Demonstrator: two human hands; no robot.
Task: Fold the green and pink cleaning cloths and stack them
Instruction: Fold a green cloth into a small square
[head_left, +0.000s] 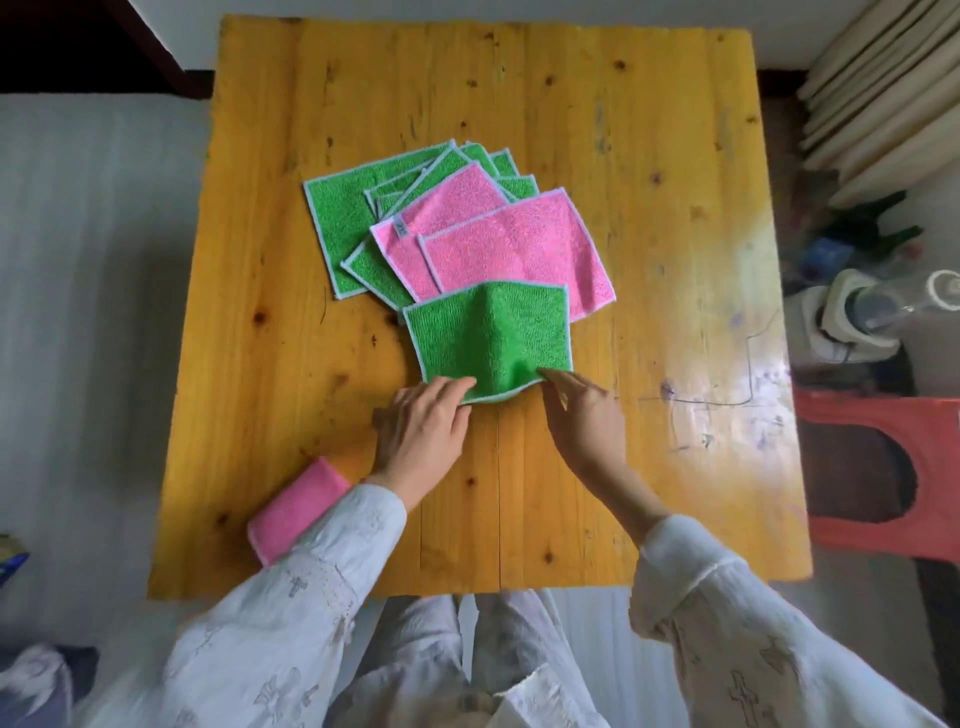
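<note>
Both hands (498, 415) at green cloth (491, 338) edge

You wear a loose, pale grey-white shirt with long sleeves (332, 551), wide cuffs and a faint print of small cross shapes. Your left hand (421, 431) and right hand (587, 421) are bare, and your trousers (431, 639) match.

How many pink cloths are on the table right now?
3 in view. Two pink cloths lie flat in the spread pile: one behind, one overlapping it in front. A folded pink cloth sits at the near left edge, partly under the sleeve. Others may be hidden beneath.
</note>
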